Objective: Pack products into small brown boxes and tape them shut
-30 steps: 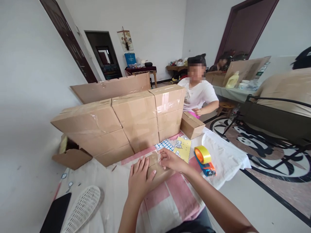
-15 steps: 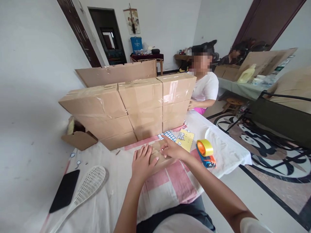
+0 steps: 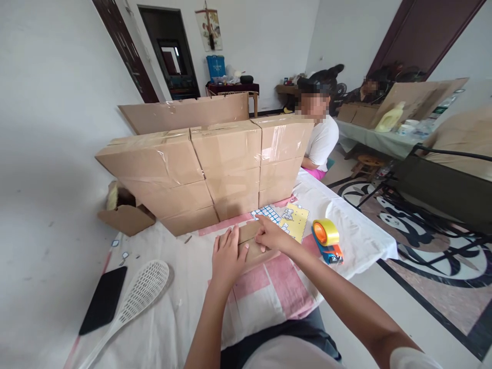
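My left hand (image 3: 229, 256) lies on the left part of a small, flat brown cardboard box (image 3: 251, 264), its fingers stretched out and its thumb apart. On the same box's right side rests my right hand (image 3: 273, 236), index finger extended toward the far edge and the other fingers curled beneath. Nothing shows in its grasp. Both hands cover much of the box's top, where a seam runs between them. To the right, a roll of yellow tape (image 3: 326, 232) sits on a blue and orange tape dispenser (image 3: 330, 252).
Stacked cardboard boxes (image 3: 230, 169) form a wall behind my hands. An open carton (image 3: 126, 218) stands left, with a white racket-shaped mesh tool (image 3: 148, 287) and black tablet-like slab (image 3: 103, 300) nearer. A person in a white shirt (image 3: 325, 141) sits beyond the table's right side.
The view has shifted slightly. My right index finger stays extended over the box while my left hand remains flat on it. The person across has leaned, and their hand is now behind the boxes.
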### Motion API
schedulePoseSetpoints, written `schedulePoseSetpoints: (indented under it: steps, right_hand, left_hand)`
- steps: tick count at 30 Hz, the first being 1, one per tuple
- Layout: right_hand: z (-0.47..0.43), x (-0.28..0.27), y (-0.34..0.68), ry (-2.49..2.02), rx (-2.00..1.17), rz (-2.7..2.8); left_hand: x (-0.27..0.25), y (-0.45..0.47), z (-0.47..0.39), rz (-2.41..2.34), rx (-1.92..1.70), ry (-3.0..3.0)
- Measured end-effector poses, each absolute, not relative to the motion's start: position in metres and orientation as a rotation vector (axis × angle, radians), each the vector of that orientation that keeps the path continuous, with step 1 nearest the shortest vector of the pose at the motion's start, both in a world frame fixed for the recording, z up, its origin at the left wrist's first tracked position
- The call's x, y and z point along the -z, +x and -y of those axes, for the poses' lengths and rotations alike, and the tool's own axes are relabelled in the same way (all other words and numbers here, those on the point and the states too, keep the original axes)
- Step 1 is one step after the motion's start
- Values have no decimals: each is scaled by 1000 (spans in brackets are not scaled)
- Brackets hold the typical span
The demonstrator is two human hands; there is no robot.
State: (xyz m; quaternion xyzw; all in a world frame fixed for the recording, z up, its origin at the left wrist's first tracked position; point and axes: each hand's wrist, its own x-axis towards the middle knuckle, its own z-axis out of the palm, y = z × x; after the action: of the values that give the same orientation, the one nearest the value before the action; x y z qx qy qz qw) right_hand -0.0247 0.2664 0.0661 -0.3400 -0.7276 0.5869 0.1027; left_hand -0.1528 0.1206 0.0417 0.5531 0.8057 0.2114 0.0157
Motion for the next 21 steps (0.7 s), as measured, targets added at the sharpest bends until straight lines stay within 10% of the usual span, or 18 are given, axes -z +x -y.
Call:
schedulePoseSetpoints:
  steps: [21]
  right_hand:
    - [-256,-116,-29,-816,-1952,1741]
  left_hand:
    - [-45,-155,-122,-2451,-727,1695]
